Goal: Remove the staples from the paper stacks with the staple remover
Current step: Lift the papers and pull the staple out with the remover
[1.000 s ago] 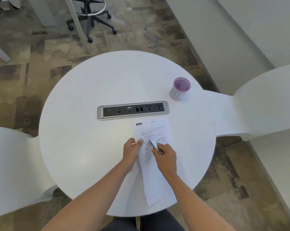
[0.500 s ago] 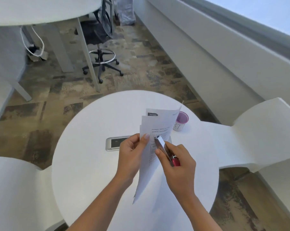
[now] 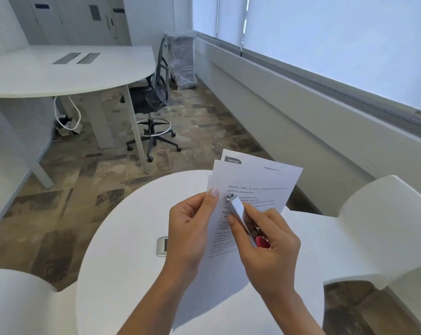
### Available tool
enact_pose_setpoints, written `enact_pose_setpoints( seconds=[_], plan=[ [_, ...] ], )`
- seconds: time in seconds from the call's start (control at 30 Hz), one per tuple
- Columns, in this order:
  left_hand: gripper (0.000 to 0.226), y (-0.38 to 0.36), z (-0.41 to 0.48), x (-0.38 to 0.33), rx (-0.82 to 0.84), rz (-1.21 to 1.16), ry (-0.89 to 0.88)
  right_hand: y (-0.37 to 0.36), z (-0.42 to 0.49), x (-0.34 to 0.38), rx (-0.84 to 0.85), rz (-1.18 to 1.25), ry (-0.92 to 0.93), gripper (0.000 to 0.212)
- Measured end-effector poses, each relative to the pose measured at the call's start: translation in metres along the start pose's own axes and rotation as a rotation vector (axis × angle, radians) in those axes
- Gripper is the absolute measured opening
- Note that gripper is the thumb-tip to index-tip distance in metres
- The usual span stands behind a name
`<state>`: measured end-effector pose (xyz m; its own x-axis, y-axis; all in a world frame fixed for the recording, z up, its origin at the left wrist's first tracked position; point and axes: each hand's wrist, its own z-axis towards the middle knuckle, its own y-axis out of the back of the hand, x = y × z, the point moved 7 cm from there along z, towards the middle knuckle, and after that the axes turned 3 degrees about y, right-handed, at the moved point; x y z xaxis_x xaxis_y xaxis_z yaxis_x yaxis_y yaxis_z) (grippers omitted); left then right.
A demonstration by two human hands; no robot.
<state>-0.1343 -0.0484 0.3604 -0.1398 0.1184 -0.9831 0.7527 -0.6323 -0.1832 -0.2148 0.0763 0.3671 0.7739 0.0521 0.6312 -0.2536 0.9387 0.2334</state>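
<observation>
A stapled stack of printed paper sheets (image 3: 258, 184) is held up in the air above the round white table (image 3: 122, 250). My left hand (image 3: 190, 228) pinches the stack's left edge, thumb on the front sheet. My right hand (image 3: 265, 240) grips a silver staple remover (image 3: 241, 213) with a red end. Its metal tip touches the front sheet just right of my left thumb. The staple itself is too small to make out.
A silver power socket strip (image 3: 162, 245) sits in the table, mostly hidden behind my left hand. White moulded seats stand at the left (image 3: 23, 303) and right (image 3: 374, 228). Beyond are a white desk (image 3: 66, 71), a black swivel chair (image 3: 151, 102) and a wrapped bin (image 3: 183, 59).
The paper stack has been lifted off the table and raised toward my face. My head has tilted up, so the room comes into view. The purple cup is now hidden behind the sheets.
</observation>
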Motion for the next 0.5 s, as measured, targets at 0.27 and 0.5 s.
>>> enact_pose_setpoints(
  seconds=[0.27,0.5],
  plan=[
    [0.028,-0.005,-0.003,-0.015,0.038,-0.011,-0.013,0.009,0.011,0.018,-0.008,-0.094,0.117,0.033],
    [0.025,-0.004,-0.011,-0.034,0.025,0.097,-0.186,0.015,0.015,0.030,0.037,-0.185,0.173,0.031]
  ],
)
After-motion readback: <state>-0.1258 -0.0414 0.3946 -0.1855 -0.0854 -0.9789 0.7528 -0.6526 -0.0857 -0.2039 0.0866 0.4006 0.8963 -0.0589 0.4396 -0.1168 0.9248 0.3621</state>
